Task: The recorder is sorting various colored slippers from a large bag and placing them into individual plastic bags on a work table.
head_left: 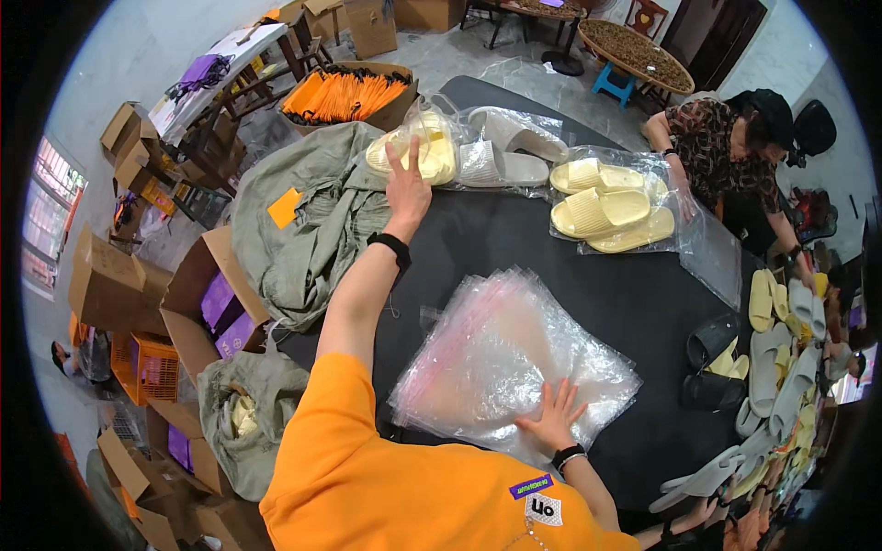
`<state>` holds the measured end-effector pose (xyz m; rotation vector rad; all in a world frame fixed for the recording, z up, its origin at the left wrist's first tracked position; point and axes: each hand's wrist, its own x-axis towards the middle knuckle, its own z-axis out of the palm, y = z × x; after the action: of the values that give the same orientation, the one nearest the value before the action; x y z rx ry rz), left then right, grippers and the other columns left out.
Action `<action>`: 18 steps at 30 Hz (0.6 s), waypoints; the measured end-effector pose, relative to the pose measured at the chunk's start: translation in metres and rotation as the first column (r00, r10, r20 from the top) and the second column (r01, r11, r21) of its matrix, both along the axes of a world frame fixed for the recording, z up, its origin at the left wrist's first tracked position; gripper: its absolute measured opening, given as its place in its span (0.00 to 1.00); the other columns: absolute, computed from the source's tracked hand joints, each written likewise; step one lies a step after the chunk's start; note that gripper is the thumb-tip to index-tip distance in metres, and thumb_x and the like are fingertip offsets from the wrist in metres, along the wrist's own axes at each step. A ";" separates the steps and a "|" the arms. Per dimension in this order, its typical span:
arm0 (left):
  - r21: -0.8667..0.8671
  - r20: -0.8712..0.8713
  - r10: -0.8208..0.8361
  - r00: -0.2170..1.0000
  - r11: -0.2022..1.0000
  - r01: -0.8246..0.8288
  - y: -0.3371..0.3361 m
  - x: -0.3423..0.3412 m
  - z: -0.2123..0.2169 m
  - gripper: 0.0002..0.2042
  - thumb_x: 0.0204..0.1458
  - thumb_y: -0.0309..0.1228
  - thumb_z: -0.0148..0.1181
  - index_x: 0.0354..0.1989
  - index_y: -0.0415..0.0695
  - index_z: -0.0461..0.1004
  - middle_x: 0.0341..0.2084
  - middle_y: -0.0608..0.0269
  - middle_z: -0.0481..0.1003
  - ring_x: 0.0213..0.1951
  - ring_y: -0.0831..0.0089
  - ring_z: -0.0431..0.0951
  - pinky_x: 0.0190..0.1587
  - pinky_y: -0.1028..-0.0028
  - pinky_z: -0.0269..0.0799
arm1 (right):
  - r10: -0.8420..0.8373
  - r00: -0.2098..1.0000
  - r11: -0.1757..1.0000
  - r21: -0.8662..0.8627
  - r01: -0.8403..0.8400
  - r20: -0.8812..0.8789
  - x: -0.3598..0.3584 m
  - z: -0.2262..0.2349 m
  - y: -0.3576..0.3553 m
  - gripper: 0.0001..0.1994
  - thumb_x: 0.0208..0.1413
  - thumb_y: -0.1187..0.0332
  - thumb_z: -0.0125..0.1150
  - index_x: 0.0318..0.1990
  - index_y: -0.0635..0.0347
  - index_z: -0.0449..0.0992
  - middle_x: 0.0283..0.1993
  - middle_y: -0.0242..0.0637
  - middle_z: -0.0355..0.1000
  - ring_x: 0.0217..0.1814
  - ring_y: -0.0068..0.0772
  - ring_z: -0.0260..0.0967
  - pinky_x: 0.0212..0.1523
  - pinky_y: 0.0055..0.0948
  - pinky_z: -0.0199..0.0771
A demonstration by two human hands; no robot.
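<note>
My left hand [409,188] reaches far out over the black table [450,234], fingers stretched and apart. It rests against a clear bag of pale yellow slippers [439,158] at the far edge. Grey slippers [501,168] in a clear bag lie just right of it, and bagged yellow slippers [602,207] come after those. Spread flat, my right hand [554,418] presses on a stack of clear plastic zip bags [487,354] with pink-red edges, close to my body. Neither hand grips anything.
A co-worker [735,151] in a patterned shirt touches the bags at far right. Loose yellow and grey slippers [767,367] crowd the right edge, where other hands [703,514] reach in. Left stand a grey-green sack [299,220], cartons [220,303] and a box of orange items [354,95].
</note>
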<state>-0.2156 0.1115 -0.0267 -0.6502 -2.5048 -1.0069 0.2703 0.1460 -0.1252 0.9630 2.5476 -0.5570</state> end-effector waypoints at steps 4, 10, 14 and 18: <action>-0.202 0.181 0.042 0.983 0.979 -0.005 0.008 -0.047 -0.031 0.19 0.44 0.29 0.54 0.48 0.57 0.66 0.54 0.46 0.55 0.38 0.51 0.71 0.37 0.59 0.68 | 0.005 1.000 0.999 -0.035 -0.004 0.028 -0.003 -0.002 0.003 0.53 0.34 0.30 0.52 0.64 0.52 0.42 0.68 0.50 0.19 0.68 0.54 0.09 0.55 0.65 0.06; 0.708 0.422 -0.471 0.775 0.705 0.043 0.015 -0.059 0.016 0.11 0.52 0.37 0.51 0.35 0.42 0.70 0.28 0.66 0.69 0.25 0.77 0.71 0.28 0.79 0.64 | -0.013 1.000 1.000 -0.023 0.014 0.026 -0.001 0.002 -0.001 0.52 0.35 0.32 0.53 0.65 0.52 0.41 0.68 0.51 0.20 0.68 0.55 0.09 0.55 0.65 0.05; 0.823 0.217 -0.753 0.621 0.483 0.298 0.008 -0.003 0.111 0.10 0.55 0.35 0.48 0.35 0.42 0.69 0.27 0.69 0.69 0.24 0.81 0.70 0.28 0.81 0.62 | -0.009 1.000 1.000 0.000 0.009 -0.013 0.007 -0.002 -0.003 0.51 0.36 0.33 0.54 0.65 0.51 0.41 0.68 0.52 0.20 0.68 0.55 0.09 0.54 0.66 0.05; 0.855 0.160 -0.918 0.362 0.312 0.415 0.010 0.093 0.172 0.10 0.55 0.35 0.48 0.34 0.41 0.68 0.29 0.69 0.69 0.25 0.81 0.70 0.29 0.81 0.63 | -0.023 0.996 0.999 0.038 0.026 -0.088 0.013 -0.010 -0.005 0.50 0.35 0.34 0.55 0.65 0.48 0.42 0.68 0.49 0.21 0.69 0.55 0.11 0.55 0.68 0.09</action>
<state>-0.1225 0.1216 0.1456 -1.4332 -1.7849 -2.8165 0.2831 0.1405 -0.1352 1.0056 2.6365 -0.5704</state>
